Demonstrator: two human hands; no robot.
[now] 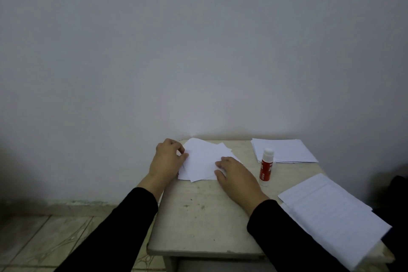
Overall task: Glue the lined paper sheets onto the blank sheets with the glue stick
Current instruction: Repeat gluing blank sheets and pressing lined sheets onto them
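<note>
Head view, flat white paper sheets (203,159), worn table (198,216)

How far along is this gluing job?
Hard to tell what is finished. Both hands work the fanned pile: the left hand pinches its edge, the right hand rests flat on it. The glue stick stands capped; two more stacks wait.

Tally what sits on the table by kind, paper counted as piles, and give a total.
Paper piles: 3, far left pile under both hands, far right pile, near right lined pile
Glue sticks: 1, glue stick standing upright
Total: 4
</note>
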